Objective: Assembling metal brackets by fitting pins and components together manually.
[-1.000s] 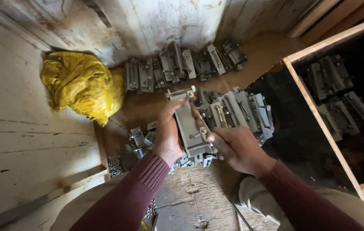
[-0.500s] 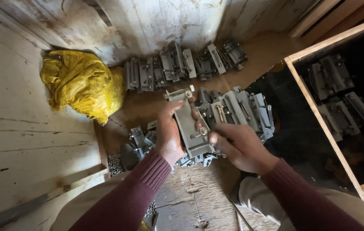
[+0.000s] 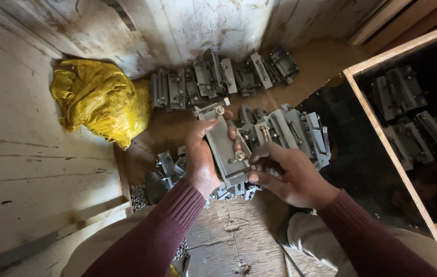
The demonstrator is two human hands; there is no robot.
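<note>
Between both hands [image 3: 200, 159] [image 3: 285, 177], seemingly one bracket [image 3: 226, 149].

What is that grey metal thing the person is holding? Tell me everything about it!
The grey metal bracket is a flat, longish plate, dull and painted-looking, with a raised lip at its far end. A bolt sits near that far end and another near the close end. It is held up, tilted away, above more grey pieces. The left hand grips its side, and the right hand touches the near bolt.
</note>
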